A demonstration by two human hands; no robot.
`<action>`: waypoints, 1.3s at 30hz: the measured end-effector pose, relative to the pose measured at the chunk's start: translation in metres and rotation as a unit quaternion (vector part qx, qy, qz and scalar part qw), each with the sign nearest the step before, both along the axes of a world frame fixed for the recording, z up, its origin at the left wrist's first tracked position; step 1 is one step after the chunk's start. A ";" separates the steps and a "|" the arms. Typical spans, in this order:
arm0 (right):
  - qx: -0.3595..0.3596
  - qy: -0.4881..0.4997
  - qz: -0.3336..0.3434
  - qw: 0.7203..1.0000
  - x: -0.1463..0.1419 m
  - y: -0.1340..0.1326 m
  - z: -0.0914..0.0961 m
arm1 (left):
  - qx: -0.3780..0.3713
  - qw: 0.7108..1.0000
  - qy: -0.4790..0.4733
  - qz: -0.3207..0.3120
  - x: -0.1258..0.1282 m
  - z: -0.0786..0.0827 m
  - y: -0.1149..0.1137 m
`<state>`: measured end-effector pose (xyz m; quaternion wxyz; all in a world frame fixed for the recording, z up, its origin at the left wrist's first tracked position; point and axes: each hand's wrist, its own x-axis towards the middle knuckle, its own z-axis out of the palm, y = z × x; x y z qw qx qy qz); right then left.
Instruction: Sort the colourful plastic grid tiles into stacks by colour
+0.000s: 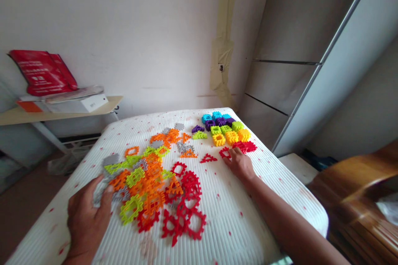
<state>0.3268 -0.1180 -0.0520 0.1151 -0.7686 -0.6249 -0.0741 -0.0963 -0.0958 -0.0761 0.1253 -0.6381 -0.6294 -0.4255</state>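
The left hand (87,215) is pinching a gray interlocking plastic piece (100,193) between thumb and fingers at the near-left edge of the loose pile (146,186). The right hand (239,165) is touching a red piece (224,152) with its fingers; its grip cannot be determined. Sorted stacks (225,128) are sitting far right on the white quilted mattress (236,219).

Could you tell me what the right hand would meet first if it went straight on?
The red plastic piece just ahead of the right hand; they may already touch.
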 end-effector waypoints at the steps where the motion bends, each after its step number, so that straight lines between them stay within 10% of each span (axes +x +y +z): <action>1: -0.004 -0.002 -0.004 1.000 0.000 0.001 -0.001 | -0.002 1.000 0.004 -0.002 0.000 0.000 0.001; 33: 0.008 -0.041 -0.016 0.999 -0.004 0.009 -0.013 | 0.010 0.999 0.003 -0.044 0.005 -0.001 -0.002; 39: 0.106 -0.045 0.122 0.986 -0.007 -0.001 -0.011 | 0.067 0.992 0.043 -0.095 0.025 0.010 -0.007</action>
